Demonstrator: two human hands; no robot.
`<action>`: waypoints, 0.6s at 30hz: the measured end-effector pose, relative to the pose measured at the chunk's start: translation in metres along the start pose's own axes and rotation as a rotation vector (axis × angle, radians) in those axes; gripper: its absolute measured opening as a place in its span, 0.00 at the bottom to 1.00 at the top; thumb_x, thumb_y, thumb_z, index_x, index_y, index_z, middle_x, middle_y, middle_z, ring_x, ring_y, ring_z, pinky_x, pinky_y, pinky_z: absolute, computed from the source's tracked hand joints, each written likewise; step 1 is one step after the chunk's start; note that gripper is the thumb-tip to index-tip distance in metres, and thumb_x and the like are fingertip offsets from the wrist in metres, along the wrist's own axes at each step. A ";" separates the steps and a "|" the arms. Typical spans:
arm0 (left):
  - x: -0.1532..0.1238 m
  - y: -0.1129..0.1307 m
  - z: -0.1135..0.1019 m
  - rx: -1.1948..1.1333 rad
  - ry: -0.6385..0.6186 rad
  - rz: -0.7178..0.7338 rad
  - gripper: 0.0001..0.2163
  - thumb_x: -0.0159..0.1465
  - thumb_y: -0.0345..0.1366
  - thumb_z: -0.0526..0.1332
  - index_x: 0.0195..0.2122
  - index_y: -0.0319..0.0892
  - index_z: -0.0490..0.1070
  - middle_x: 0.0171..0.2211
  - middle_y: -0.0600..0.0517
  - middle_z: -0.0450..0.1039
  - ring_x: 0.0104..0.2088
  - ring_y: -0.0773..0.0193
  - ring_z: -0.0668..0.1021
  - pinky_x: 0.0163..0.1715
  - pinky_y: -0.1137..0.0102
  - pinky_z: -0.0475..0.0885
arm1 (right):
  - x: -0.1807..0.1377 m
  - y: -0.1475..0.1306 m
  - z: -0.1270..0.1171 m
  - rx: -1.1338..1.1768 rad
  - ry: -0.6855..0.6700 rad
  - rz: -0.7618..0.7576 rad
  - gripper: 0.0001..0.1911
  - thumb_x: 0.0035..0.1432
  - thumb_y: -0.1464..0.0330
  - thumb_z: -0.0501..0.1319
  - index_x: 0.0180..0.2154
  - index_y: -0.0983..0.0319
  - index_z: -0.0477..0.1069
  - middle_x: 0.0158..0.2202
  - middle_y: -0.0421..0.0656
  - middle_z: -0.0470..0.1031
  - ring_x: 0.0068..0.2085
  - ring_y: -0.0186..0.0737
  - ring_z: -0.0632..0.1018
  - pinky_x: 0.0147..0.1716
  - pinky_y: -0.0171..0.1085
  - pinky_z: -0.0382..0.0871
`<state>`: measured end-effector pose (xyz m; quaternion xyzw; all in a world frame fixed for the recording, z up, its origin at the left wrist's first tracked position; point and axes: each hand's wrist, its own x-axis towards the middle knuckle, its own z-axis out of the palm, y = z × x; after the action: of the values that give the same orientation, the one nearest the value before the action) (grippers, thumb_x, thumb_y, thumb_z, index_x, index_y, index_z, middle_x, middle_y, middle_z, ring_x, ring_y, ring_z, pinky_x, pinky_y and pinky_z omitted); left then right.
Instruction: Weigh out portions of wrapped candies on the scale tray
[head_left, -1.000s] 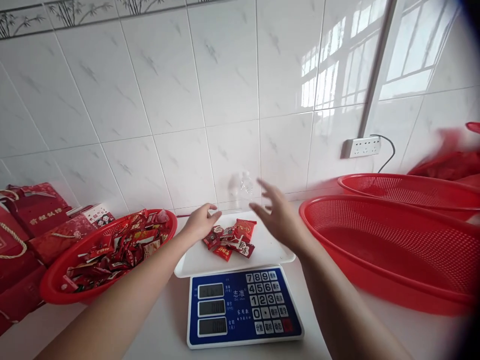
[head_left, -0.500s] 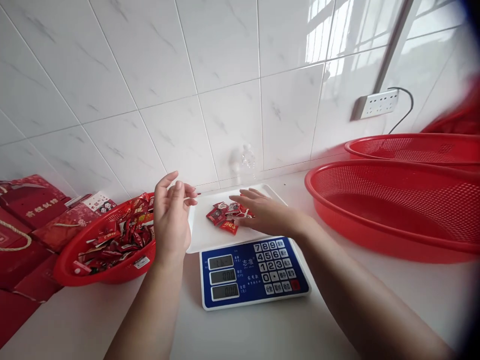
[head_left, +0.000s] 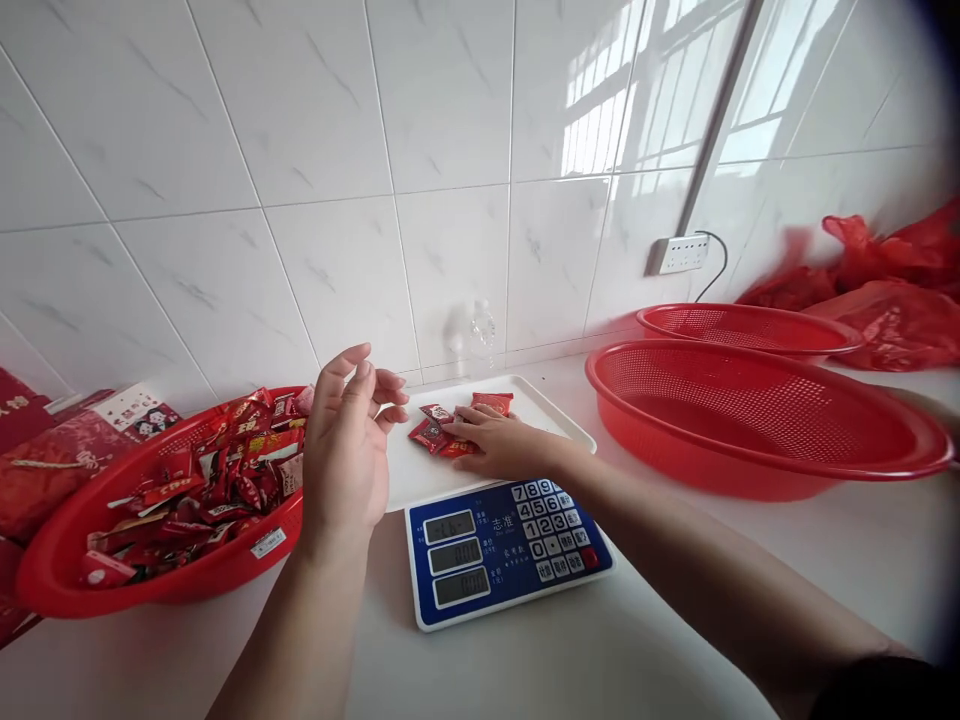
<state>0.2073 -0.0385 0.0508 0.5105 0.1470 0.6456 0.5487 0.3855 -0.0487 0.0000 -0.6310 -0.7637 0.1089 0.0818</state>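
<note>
My right hand (head_left: 506, 440) lies over a small pile of red candy packets (head_left: 431, 435) on the white tray (head_left: 559, 415) of a digital scale. Its fingers are stretched out, and the palm side is hidden. My left hand (head_left: 349, 445) is raised at the tray's left side, fingers loosely bent and apart, with nothing in it. In front of the tray, the scale's blue panel (head_left: 502, 530) carries displays and number keys. Left of my left hand, a red plastic basket (head_left: 157, 597) holds many wrapped candies (head_left: 225, 480).
Two red mesh baskets (head_left: 705, 475) stand on the right, one behind the other. A clear bottle (head_left: 482, 328) is by the tiled wall, near a socket strip (head_left: 681, 255). Red bags (head_left: 892, 315) lie far right; red gift boxes (head_left: 60, 470) far left. A blurred arm-like shape touches the right edge.
My right hand has settled lower over the packets, and a red packet behind it now shows. My left hand keeps nearly the same pose. The camera view has shifted.
</note>
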 end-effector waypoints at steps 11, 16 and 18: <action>0.000 0.014 -0.004 -0.057 -0.015 0.006 0.09 0.57 0.39 0.63 0.38 0.44 0.70 0.25 0.54 0.70 0.25 0.70 0.71 0.25 0.75 0.67 | 0.004 0.015 0.002 -0.338 0.184 -0.226 0.20 0.59 0.76 0.54 0.53 0.62 0.66 0.54 0.49 0.67 0.49 0.47 0.69 0.47 0.44 0.64; -0.002 0.014 -0.004 -0.068 -0.026 -0.014 0.09 0.57 0.38 0.64 0.38 0.44 0.70 0.23 0.55 0.69 0.24 0.70 0.70 0.26 0.75 0.67 | 0.010 0.012 -0.004 -0.358 0.279 -0.124 0.15 0.65 0.71 0.49 0.50 0.60 0.65 0.48 0.48 0.71 0.45 0.44 0.71 0.37 0.39 0.64; -0.002 0.013 -0.004 -0.072 -0.033 -0.027 0.09 0.56 0.38 0.64 0.38 0.44 0.70 0.23 0.55 0.69 0.24 0.70 0.70 0.26 0.75 0.67 | 0.012 0.009 -0.008 -0.336 0.326 -0.061 0.13 0.65 0.68 0.49 0.49 0.59 0.65 0.45 0.47 0.72 0.42 0.43 0.72 0.33 0.37 0.62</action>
<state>0.1964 -0.0431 0.0581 0.4991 0.1214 0.6343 0.5777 0.3943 -0.0348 0.0050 -0.6215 -0.7666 -0.1257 0.1011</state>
